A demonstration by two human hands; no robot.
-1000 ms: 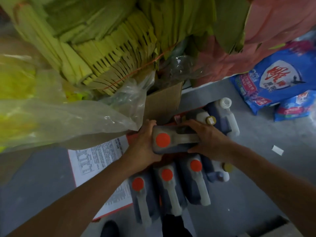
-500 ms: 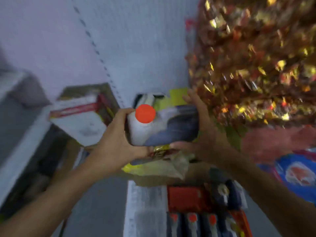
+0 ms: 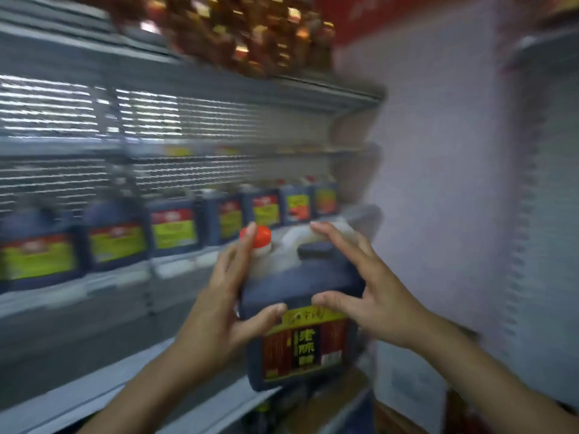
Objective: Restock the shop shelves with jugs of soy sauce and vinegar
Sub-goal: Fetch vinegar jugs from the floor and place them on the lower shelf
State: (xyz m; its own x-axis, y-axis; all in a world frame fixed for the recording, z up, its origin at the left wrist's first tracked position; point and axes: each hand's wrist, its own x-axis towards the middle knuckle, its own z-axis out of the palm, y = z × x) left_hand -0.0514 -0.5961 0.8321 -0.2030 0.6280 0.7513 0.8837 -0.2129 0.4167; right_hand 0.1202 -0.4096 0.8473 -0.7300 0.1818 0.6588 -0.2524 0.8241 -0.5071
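We hold a dark jug (image 3: pixel 300 296) upright between both hands, near us and in front of the grey shelf (image 3: pixel 119 277). Our left hand (image 3: pixel 225 305) clasps its left side, fingers reaching up to the red cap (image 3: pixel 258 238), thumb pressed on the front above the label (image 3: pixel 305 346). Our right hand (image 3: pixel 366 292) spreads its fingers over the handle and right shoulder, thumb on the front. Farther left, a row of dark jugs (image 3: pixel 175 227) stands on the shelf, blurred
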